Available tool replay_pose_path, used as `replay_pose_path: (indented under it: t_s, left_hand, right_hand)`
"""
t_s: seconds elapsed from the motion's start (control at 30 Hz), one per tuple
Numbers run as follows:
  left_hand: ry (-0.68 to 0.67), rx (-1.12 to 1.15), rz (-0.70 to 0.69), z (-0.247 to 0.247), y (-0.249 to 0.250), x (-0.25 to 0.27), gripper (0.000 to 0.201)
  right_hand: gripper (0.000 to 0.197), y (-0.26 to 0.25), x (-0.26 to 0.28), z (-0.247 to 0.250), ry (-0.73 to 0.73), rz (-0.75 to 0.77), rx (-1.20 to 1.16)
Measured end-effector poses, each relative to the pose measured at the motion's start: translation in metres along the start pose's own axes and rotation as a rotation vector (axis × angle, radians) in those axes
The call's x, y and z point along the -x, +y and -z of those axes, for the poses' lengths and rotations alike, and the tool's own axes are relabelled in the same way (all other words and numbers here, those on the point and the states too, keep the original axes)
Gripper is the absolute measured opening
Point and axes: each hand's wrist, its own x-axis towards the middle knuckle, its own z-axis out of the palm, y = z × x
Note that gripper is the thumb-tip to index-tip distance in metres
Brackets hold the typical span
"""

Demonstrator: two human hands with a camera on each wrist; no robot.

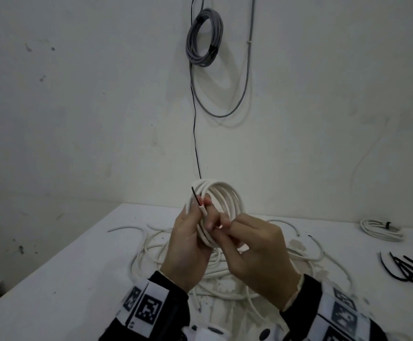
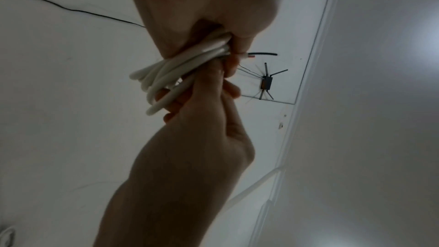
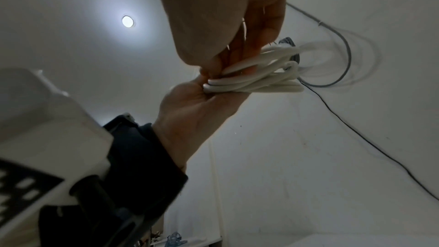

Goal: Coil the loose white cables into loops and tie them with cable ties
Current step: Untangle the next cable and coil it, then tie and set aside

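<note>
A white cable coil (image 1: 221,195) of several loops is held upright above the table, in front of my chest. My left hand (image 1: 199,219) grips its left side, fingers curled round the bundled strands. The cable's free end (image 1: 197,196), with a bare black wire tip, sticks up past the left fingers. My right hand (image 1: 221,226) pinches the same bundle from the right, close against the left hand. The left wrist view shows the coil (image 2: 171,74) squeezed between both hands. In the right wrist view, the coil (image 3: 256,80) lies across the left palm (image 3: 197,104).
Loose white cables (image 1: 151,244) sprawl on the white table (image 1: 65,279) under my hands. A tied white coil (image 1: 380,228) lies at the far right, with black cable ties (image 1: 412,269) nearer. A grey cable coil (image 1: 204,38) hangs on the wall.
</note>
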Motion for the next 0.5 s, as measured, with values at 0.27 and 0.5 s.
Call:
replay_pose_path:
  t_s: [0.27, 0.5]
  left_hand:
    - [0.062, 0.065, 0.179, 0.024, -0.015, -0.006, 0.048]
    - [0.023, 0.146, 0.299, 0.006, -0.033, -0.008, 0.052]
  right_hand:
    - [0.034, 0.026, 0.004, 0.027, -0.161, 0.092, 0.072]
    - [0.058, 0.030, -0.007, 0.043, -0.221, -1.056, -0.536]
